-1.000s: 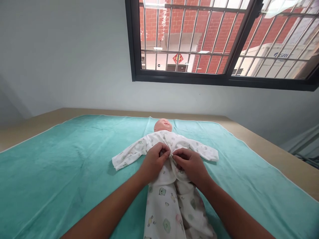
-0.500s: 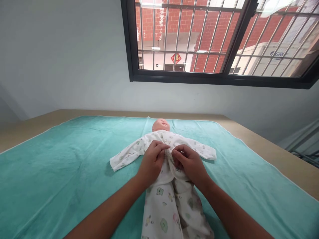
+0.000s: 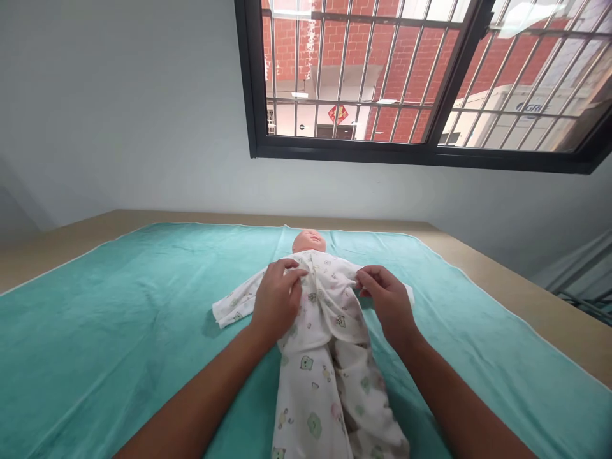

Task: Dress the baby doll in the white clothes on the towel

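Note:
A baby doll point(image 3: 308, 240) lies on its back, head at the far end, dressed in a white baby shirt point(image 3: 329, 261) printed with small animals. The matching white trousers point(image 3: 310, 408) reach toward me. Pinched between the thumb and fingers of my right hand point(image 3: 387, 306) is the shirt's cloth, close to the armpit at the right. My left hand point(image 3: 277, 299) rests on the left side of the chest, its fingers apart and touching the cloth. The shirt's front edges overlap down the middle. Both sleeves stretch out sideways, partly hidden by my hands.
A turquoise cloth point(image 3: 119, 319) with slight creases covers most of the wooden table point(image 3: 507, 274). Beyond it stands a pale wall point(image 3: 143, 115) with a dark-framed barred window point(image 3: 344, 150). Metal tubing point(image 3: 586, 306) shows at the far right.
My right hand has moved from the chest's middle out to the right side, drawing the shirt cloth with it. My left hand has shifted slightly left and its fingers have spread.

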Demonstrator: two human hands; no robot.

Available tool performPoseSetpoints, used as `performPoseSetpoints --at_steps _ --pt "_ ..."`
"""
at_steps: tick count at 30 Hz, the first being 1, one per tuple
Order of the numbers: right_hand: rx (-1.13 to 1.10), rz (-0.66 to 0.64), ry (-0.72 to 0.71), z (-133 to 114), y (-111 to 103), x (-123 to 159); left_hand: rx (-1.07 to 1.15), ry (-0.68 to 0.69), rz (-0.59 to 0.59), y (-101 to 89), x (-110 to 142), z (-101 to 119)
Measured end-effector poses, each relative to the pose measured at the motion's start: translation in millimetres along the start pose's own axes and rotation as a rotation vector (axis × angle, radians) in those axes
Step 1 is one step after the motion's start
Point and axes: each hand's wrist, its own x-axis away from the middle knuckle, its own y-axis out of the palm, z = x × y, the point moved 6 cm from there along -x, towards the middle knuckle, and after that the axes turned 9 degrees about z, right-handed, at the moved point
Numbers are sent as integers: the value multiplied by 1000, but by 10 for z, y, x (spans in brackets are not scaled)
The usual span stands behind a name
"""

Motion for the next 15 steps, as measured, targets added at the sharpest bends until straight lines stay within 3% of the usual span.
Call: performPoseSetpoints --at_steps 3,5,8,11,15 --pt "309 94 -114 280 -293 -342 -139 -74 5 -33 -82 -326" --pt "578 169 -163 497 -546 -570 -291 -170 -76 -36 -107 -626" --pt "890 234 -50 860 -948 -808 -538 -361 -240 -101 -74 -1121" --pt "953 228 123 1133 -1236 -876 -600 -513 -305 -257 -14 -1516" --pt "860 212 160 1229 -1299 -882 -579 -667 -329 -473 66 -1860"
